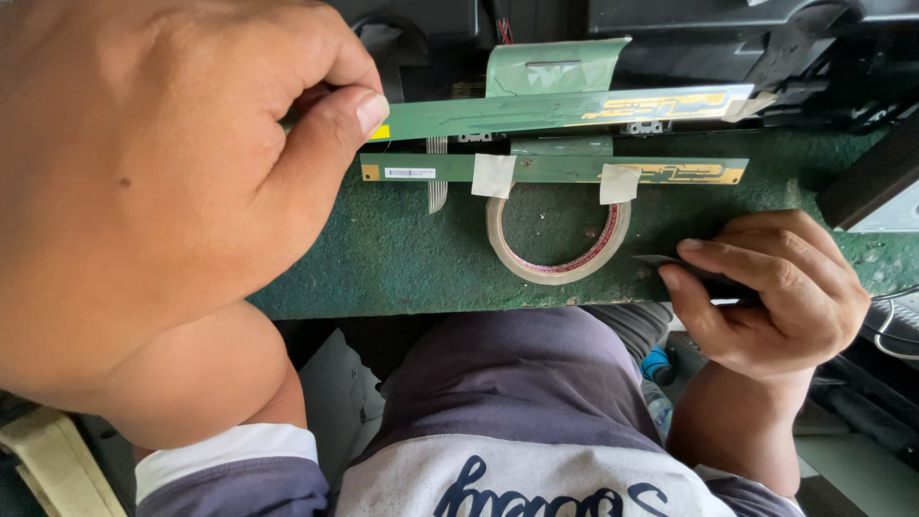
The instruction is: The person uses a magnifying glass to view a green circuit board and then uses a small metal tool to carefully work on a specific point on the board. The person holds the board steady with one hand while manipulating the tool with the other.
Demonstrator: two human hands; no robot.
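1. My left hand [163, 182] fills the upper left of the frame, fingers curled in and thumb pressed down, pinching the left end of a long, narrow green circuit board strip [565, 110].
2. That strip's long axis runs nearly level across the upper middle of the frame, rising slightly toward the right; its gold-patterned end points to the upper right.
3. A 2nd narrow green circuit board strip [555, 170] lies just below it on the green felt-covered work surface [402, 258], roughly parallel, with 2 pale tape patches across it.
4. A clear roll of adhesive tape with a red inner core [558, 239] lies flat just under that 2nd strip, its upper edge tucked beneath the patches.
5. My right hand [766, 292] sits at the lower right, at the surface's near edge, fingers curled together around a small dark flat object [694, 273]; I cannot tell what it is.
6. Dark equipment housings [728, 29] fill the top of the frame.
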